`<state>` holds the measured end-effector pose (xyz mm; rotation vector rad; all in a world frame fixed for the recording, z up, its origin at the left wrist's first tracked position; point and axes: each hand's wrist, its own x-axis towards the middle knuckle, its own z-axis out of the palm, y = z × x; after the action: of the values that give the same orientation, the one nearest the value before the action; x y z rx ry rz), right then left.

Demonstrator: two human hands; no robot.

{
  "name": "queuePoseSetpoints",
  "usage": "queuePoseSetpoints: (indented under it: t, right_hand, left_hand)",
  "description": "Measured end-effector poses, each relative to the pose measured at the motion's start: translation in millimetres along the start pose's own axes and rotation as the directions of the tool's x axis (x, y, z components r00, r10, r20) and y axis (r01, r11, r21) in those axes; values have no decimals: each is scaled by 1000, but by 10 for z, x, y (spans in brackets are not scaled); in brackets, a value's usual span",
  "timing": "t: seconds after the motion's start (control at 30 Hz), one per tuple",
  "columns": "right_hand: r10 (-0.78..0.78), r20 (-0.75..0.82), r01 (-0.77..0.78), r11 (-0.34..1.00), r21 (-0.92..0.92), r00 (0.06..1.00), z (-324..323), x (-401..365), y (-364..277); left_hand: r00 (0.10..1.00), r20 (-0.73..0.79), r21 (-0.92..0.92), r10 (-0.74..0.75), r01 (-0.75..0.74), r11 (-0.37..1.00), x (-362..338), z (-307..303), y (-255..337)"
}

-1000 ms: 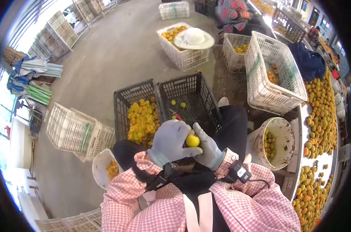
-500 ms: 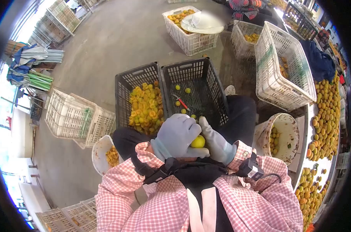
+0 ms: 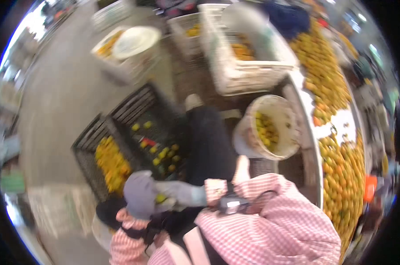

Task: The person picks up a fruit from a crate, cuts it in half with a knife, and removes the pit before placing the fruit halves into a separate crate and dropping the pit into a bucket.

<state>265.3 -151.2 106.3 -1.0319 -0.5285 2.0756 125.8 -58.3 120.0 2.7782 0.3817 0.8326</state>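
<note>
The view is blurred by motion. Both of my hands wear grey gloves and meet low at the left. My left hand [image 3: 139, 193] and my right hand [image 3: 178, 193] close together around a small yellow fruit [image 3: 161, 198], of which only a sliver shows between the gloves. Just beyond them stand two black crates: one [image 3: 87, 145] filled with yellow fruit pieces, the other [image 3: 133, 110] holding a few loose yellow fruits and a red-handled tool [image 3: 148, 142].
A white bucket [image 3: 253, 110] with some fruit stands to the right of my dark-trousered knee. A table [image 3: 336, 121] piled with yellow-orange fruit runs down the right side. White crates [image 3: 248, 75] and a hat-covered crate [image 3: 133, 42] stand farther back on the concrete floor.
The view has swung to the right and blurred. My hands, still closed on the fruit, now sit low at the left; the bucket and fruit table have come toward the middle.
</note>
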Motion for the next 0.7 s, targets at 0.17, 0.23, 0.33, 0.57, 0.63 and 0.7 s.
queuePoseSetpoints:
  t: [0.17,0.23,0.33,0.57,0.63,0.7]
  right_hand:
    - [30,-284,64,946,318,958,-451,-530,-129]
    - [-194,-294,343,694,633,936,-1054,-856,-49]
    - [-336,-597,667,550,503,728,-1518,-1616,-208]
    - [-170,-874,783,544,303,456,-1469,-1483,242]
    - [-96,-808,596,725,344,582,-1048,-1045,298]
    - [-208,-516,402,865,299,831,-613,-891,-4]
  left_hand:
    - [982,28,-316,-188,187,930,-34,331,-62]
    - [702,7,-669,-712,532,518,53,371,-46]
    - [524,253,-808,-813,577,120,-8,340,-55]
    - [526,361,-755,-770,650,90,-349,541,93]
    - [498,407,-700,-766,708,89,-486,585,155]
    - [430,466,-674,-773,739,5,-598,630,133]
